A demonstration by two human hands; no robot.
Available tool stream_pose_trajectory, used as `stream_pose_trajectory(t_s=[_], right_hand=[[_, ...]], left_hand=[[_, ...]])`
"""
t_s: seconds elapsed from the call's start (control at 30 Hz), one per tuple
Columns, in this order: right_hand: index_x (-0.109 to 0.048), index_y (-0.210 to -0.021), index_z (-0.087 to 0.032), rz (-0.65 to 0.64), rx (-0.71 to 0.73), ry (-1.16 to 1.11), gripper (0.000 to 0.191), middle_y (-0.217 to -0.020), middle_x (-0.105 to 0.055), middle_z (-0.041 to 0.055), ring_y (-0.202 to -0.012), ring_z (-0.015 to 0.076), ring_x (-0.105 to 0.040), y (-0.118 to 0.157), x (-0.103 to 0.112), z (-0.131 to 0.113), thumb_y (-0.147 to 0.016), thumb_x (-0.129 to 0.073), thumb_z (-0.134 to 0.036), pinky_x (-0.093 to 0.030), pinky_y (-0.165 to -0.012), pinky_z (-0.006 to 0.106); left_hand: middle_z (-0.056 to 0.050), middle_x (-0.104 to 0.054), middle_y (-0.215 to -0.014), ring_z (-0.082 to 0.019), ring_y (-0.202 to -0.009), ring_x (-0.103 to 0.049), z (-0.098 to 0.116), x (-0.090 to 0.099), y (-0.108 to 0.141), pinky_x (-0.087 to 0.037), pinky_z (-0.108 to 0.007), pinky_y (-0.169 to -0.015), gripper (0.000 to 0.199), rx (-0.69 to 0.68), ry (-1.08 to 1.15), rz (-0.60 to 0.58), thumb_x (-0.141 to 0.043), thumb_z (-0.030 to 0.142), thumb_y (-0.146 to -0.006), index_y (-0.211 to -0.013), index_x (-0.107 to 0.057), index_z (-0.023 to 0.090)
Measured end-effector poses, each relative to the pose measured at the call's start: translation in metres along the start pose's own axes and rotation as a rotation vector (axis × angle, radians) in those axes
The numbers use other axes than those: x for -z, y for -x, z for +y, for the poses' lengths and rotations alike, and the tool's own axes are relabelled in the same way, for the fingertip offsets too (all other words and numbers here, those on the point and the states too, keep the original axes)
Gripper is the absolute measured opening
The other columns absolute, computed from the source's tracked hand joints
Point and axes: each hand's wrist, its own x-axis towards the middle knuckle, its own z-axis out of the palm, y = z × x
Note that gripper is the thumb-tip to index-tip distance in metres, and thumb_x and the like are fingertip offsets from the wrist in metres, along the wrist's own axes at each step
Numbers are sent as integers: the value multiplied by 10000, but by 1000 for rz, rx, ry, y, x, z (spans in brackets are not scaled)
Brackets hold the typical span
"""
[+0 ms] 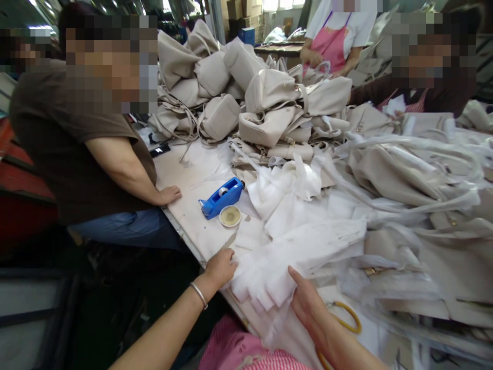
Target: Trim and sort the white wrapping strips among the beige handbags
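A stack of thin white sheets (300,246) lies at the table's near edge, its layered ends fanned toward me. My left hand (221,267), below a pale bangle, is curled at the stack's left side, the fingers bent together; whether it pinches a sheet is too small to tell. Against the right side of the stack rests my right hand (306,298), thumb up and fingers partly hidden under the sheets. Beyond my left hand are a blue tape dispenser (222,198) and a small round dish (230,216). Yellow-handled scissors (348,316) lie right of my right hand.
Beige bags (265,103) are heaped at the back, and plastic-wrapped bags (400,174) cover the right side. One person leans a hand (169,195) on the table's left edge (185,236). Two more people stand across the table. A dark phone-like object (159,150) lies at back left.
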Motion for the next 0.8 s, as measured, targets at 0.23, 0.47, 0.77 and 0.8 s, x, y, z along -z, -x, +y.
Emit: stream_pose_trajectory(t_s=[0.23, 0.47, 0.77, 0.8], right_hand=[[-620, -1185, -143, 40, -60, 91, 524, -1147, -713, 133, -1096, 308, -653, 24, 19, 2, -718, -753, -340, -568, -880, 397], [-602, -1113, -175, 126, -117, 329, 430, -1026, -732, 110, -910, 266, -697, 35, 30, -5, -747, -701, -378, -559, -680, 343], [-570, -725, -192, 164, -54, 498, 155, -492, -552, -42, -399, 112, -485, 31, 54, -1, -658, -709, -215, -359, -353, 178], [-563, -703, -193, 167, -46, 507, 156, -471, -531, -48, -381, 106, -461, 31, 55, 0, -657, -710, -217, -348, -340, 176]], left_hand=[[-60, -648, -916, -174, -872, -618, 49, -15, 36, -485, -288, -844, 143, -281, 178, 191, -534, 195, -858, -932, -656, 185], [-58, -650, -914, -167, -787, -620, 79, -56, 49, -489, -299, -801, 175, -228, 193, 61, -561, 278, -854, -947, -671, 179], [-71, -623, -839, -192, -810, -586, 87, -67, 88, -448, -308, -747, 169, -207, 176, 109, -490, 260, -885, -781, -606, 196], [-68, -619, -821, -191, -802, -585, 87, -70, 93, -448, -309, -740, 177, -210, 187, 99, -487, 261, -889, -767, -599, 198]])
